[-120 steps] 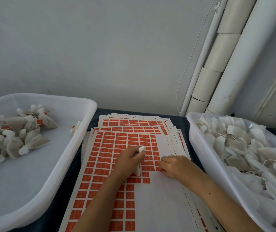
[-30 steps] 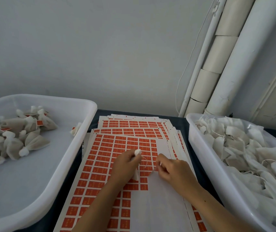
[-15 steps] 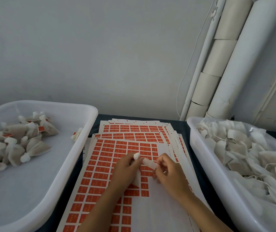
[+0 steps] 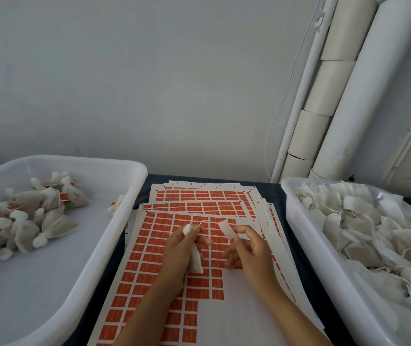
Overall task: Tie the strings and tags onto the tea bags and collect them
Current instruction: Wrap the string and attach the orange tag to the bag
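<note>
My left hand (image 4: 183, 248) grips a small white tea bag (image 4: 195, 260), whose bunched top (image 4: 187, 229) sticks up above my fingers, with a thin string (image 4: 203, 222) curling off it. My right hand (image 4: 248, 248) pinches a peeled label tag (image 4: 227, 229), its pale back facing me, a short way right of the string. Both hands hover over a stack of orange label sheets (image 4: 164, 245) lying on the dark table.
A white tub (image 4: 122, 221) on the left holds several tied tea bags with orange tags (image 4: 29, 221). A white tub (image 4: 297, 221) on the right is full of untied bags with strings (image 4: 364, 233). White pipes (image 4: 336, 96) stand at the back right.
My right hand has peeled a tag off the sheet and lifted it beside the tea bag. My left hand rose slightly, still gripping the bag.
</note>
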The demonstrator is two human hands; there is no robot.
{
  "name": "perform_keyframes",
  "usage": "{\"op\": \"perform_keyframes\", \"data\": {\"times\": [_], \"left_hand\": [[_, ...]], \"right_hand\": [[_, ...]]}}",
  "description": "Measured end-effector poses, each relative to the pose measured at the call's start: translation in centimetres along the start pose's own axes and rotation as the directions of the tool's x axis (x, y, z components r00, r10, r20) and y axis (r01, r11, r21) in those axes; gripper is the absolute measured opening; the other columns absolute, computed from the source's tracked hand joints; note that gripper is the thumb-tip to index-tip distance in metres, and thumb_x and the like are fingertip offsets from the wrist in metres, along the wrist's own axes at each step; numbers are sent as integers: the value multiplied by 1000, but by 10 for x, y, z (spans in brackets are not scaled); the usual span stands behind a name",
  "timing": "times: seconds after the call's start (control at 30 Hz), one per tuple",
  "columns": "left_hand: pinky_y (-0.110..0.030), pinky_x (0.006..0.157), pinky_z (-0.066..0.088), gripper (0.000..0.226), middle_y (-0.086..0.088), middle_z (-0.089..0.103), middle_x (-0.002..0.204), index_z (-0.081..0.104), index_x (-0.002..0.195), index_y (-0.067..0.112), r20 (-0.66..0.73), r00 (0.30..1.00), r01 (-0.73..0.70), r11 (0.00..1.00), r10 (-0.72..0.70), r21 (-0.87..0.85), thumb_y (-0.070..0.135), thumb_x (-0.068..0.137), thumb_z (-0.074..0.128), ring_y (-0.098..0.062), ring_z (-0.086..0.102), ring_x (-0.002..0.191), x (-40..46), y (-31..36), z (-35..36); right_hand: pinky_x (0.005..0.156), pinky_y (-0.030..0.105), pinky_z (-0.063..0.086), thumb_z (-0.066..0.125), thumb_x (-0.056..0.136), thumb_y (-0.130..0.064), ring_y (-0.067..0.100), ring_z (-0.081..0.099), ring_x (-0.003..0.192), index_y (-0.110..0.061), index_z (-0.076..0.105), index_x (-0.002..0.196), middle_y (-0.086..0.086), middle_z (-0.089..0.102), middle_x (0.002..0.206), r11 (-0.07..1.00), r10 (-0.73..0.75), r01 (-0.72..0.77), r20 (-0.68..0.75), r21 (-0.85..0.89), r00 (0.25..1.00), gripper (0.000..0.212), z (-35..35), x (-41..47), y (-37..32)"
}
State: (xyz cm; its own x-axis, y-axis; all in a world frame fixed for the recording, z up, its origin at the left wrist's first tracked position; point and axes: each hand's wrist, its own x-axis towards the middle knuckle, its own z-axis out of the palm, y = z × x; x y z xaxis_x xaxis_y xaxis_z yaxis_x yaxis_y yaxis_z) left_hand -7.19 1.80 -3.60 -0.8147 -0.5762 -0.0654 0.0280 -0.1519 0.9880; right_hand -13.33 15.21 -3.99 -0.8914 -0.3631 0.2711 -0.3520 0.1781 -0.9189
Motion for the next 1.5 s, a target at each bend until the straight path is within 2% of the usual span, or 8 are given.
{"op": "perform_keyframes", "data": {"times": [0.23,0.43,0.6,0.7,0.87,1.07,1.23,1.5], "left_hand": [[-22,65,44,16,12,71,75,72,79,21,-31,999,21,999,-22,-27,28,89,61,-12,64,81,-2,0,3],[-25,65,52,14,2,72,79,60,103,27,44,993,-105,994,105,-2,19,94,53,-13,64,65,-3,2,2],[-26,60,53,10,-4,72,81,56,92,17,98,986,-131,989,137,-67,12,96,47,-16,60,60,-3,2,0],[-23,58,52,21,-6,72,82,62,85,10,148,981,-106,988,122,-109,6,96,44,-15,59,59,-4,4,1],[-28,65,54,30,-5,72,100,66,102,8,237,964,-97,988,122,-117,20,100,38,-19,64,69,-5,1,0],[-24,58,53,20,-4,73,102,71,99,17,296,943,-130,987,153,-96,17,93,52,-18,66,64,-6,2,0],[-23,57,54,17,1,73,101,69,101,16,297,945,-127,990,139,-61,16,89,58,-17,68,64,-6,4,3],[-25,58,56,20,-1,75,89,65,104,15,311,936,-179,983,162,26,6,86,63,-17,67,59,-8,3,8]], "right_hand": [[64,24,57,47,95,-12,15,69,70,-14,63,87,-4,71,79,997,13,-13,-1,74,1000,18,0,-2,5],[73,21,54,38,99,-12,9,67,90,-13,63,85,-9,71,91,995,23,-17,-62,103,998,28,-6,-2,8],[66,18,54,51,90,-32,8,67,90,-21,61,95,-16,70,93,983,29,-11,-98,181,995,15,-9,-2,5],[62,15,53,62,82,-34,4,68,87,-27,55,107,-20,70,94,971,27,-12,-60,240,998,27,-12,-2,3],[62,6,48,65,83,-22,-6,63,90,-19,60,90,-25,68,89,983,-5,24,-101,183,995,9,-16,-1,3],[77,19,53,66,75,-34,-1,65,94,-23,60,97,-15,70,97,975,4,33,-166,218,986,26,-25,-1,-4],[90,26,45,66,82,-20,-4,61,99,-20,60,83,-22,69,96,987,-45,69,-162,146,986,6,-26,-1,-3],[70,15,51,66,84,-17,2,62,88,-23,60,81,-17,66,87,987,-91,127,-302,102,949,9,-27,4,-5]]}}
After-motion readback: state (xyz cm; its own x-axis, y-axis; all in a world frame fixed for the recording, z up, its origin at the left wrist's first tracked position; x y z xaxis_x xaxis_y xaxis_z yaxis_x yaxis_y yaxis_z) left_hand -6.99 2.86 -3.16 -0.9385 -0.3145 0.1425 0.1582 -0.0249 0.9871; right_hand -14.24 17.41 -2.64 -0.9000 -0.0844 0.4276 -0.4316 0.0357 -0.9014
